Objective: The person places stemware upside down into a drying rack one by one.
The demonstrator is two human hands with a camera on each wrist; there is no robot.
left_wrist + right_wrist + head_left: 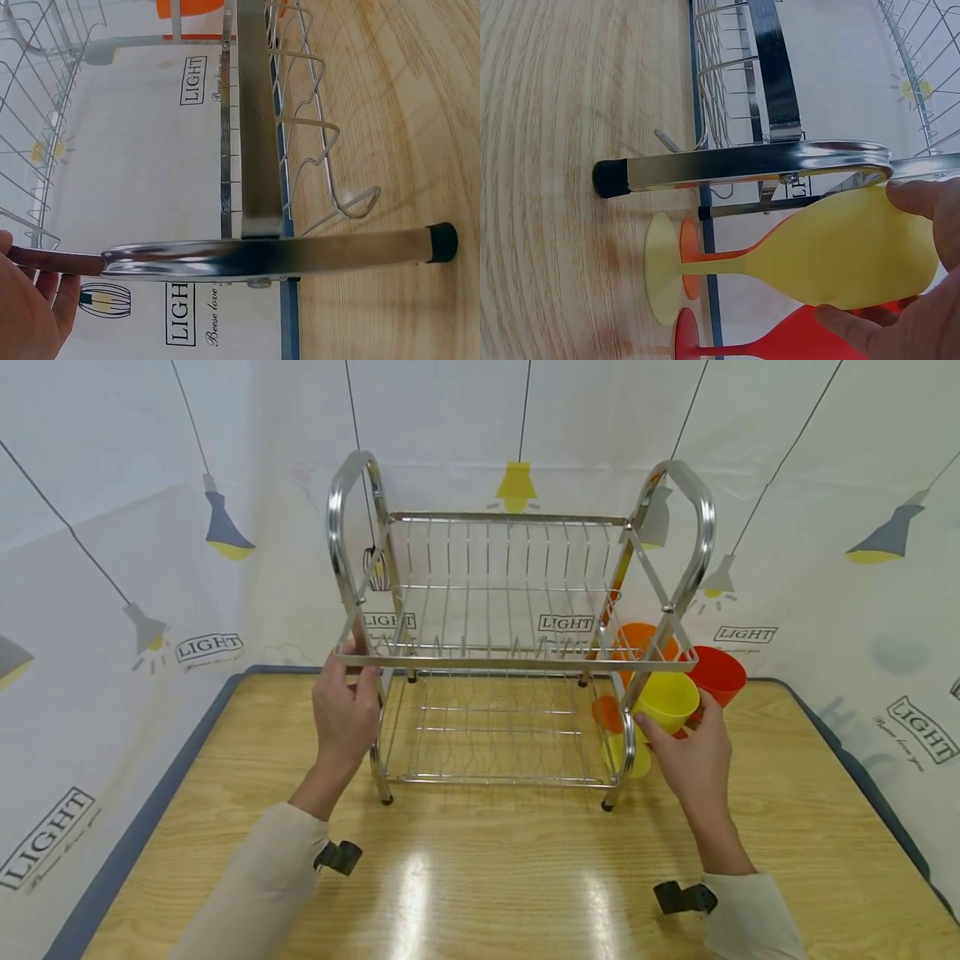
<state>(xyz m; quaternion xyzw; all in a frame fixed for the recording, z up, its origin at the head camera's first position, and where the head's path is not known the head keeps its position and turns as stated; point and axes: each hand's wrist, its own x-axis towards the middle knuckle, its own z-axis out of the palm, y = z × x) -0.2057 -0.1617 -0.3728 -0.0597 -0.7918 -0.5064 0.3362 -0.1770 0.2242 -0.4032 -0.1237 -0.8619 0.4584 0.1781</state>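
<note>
In the head view, a two-tier wire rack (517,665) stands on a wooden table (487,852). The left hand (345,706) grips the rack's left upright, at the end of the upper shelf. The right hand (696,752) holds a yellow goblet (667,703) by its bowl, just beside the right front leg. An orange goblet (636,637) stands behind it and a red goblet (720,675) to its right.

In the left wrist view, thumb and fingers close on the rack's metal tube; below, the leg ends in a black cap (442,241).

In the right wrist view, the thumb lies on one side of the yellow bowl and the fingers on the other, pinching it. The goblet is upright beside the rack; whether its base touches the table cannot be told. The orange and red bases show close by.
</note>
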